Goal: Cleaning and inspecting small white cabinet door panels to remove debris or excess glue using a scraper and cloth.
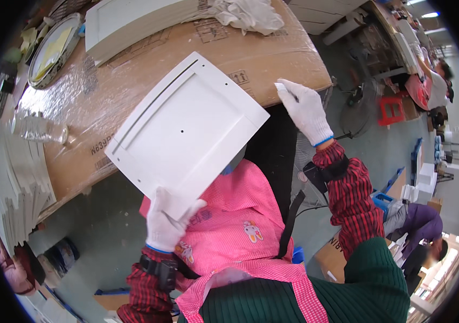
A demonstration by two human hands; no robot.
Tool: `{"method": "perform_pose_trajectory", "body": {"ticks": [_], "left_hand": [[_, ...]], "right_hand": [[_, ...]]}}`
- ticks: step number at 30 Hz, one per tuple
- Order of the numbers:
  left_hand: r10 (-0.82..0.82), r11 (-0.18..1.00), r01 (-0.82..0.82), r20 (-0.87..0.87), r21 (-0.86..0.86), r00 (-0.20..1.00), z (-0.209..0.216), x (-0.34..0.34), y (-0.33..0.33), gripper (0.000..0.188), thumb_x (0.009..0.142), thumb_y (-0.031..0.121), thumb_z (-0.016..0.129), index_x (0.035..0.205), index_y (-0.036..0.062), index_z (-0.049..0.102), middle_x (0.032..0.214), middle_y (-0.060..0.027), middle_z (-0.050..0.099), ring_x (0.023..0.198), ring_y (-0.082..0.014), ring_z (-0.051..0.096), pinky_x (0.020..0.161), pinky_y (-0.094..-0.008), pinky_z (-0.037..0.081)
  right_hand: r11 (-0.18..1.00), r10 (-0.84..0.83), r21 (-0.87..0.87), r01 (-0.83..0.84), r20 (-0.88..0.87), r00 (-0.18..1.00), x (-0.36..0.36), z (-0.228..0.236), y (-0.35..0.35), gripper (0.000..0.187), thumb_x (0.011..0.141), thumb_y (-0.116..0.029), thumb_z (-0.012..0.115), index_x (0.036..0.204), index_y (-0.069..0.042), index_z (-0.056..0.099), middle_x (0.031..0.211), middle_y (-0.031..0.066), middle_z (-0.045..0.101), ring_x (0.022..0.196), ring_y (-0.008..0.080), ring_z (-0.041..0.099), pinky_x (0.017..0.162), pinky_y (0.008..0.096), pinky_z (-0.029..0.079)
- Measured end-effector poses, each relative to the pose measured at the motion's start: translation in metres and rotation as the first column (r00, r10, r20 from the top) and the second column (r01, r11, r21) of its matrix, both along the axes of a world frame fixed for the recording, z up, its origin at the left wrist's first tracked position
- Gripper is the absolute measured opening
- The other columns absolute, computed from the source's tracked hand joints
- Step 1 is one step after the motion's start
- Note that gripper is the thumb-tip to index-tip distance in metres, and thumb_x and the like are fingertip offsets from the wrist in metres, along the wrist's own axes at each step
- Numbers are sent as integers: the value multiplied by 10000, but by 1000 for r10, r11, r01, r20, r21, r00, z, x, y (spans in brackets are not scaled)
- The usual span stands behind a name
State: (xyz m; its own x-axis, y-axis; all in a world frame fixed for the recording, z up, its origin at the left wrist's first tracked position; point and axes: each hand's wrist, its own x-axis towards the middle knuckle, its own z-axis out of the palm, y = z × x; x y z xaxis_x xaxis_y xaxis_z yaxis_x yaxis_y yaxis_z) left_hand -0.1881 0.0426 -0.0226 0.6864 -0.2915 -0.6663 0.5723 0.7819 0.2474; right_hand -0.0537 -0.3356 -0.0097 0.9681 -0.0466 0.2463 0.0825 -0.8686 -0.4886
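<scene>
A white rectangular panel (186,126) with a recessed middle, a long slot along one side and small holes lies tilted over the table's near edge. My left hand (167,222), in a white glove, grips its near corner, with the thumb apart from the fingers. To the right of the panel and apart from it, my right hand (307,110), also gloved, is raised by the table corner. Its fingers are closed on a small flat white piece (279,86), whose kind I cannot make out.
The table (272,59) is covered with brown cardboard under clear film. White panels (132,24) are stacked at the back, with a crumpled white cloth (248,13) beside them. A clear jar (41,129) lies at left, near more stacked panels (16,183). A fan (356,107) stands at right.
</scene>
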Motion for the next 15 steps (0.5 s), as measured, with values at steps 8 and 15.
{"method": "perform_pose_trajectory", "body": {"ticks": [8,15], "left_hand": [[51,810,-7,-59,587,997,-4,39,65,378,1047,364,598,1298,83,581,1182,-87,697,932,-227,731,513,-307,604],[-82,621,153,-130,769,988,14,69,71,278,1020,391,647,1120,133,620,853,36,605,586,-32,551,367,-200,297]], "right_hand": [[686,708,-74,-723,-161,688,12,34,70,314,876,-141,729,1187,-180,744,868,67,607,816,301,651,710,388,530],[493,859,-161,-855,-69,508,82,11,90,314,878,-185,729,1187,-235,746,860,61,617,787,295,647,647,410,517]]}}
